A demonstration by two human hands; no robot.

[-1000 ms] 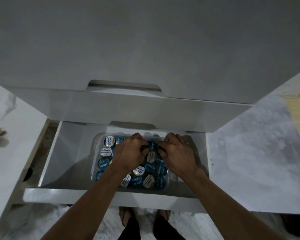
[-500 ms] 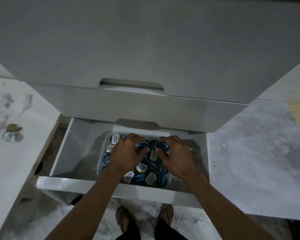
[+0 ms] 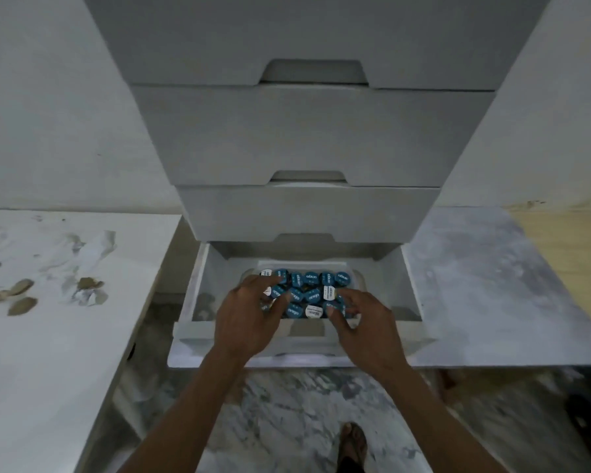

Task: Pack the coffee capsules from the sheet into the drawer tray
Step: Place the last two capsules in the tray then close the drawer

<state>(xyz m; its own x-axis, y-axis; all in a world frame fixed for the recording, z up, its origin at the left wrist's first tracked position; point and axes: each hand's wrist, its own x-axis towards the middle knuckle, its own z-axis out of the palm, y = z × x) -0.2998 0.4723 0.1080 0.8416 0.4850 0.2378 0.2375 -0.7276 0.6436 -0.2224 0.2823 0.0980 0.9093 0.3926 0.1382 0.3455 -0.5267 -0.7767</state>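
Down in the open bottom drawer (image 3: 198, 302), your left hand (image 3: 249, 322) and right hand (image 3: 365, 329) hover over the clear tray (image 3: 355, 278), fingers spread and loose, pinching nothing. A second ago both hands were pressed together on the middle of the pile; now they have parted and drawn toward the near edge, and your view has pulled back to take in the closed drawers above. The coffee capsules (image 3: 307, 288), blue lids with a few white ones, lie packed in rows and fill the tray. That suggests the settling is done. On the white sheet (image 3: 65, 336) at the left only a few scraps (image 3: 21, 295) show, so the packing looks close to finished.
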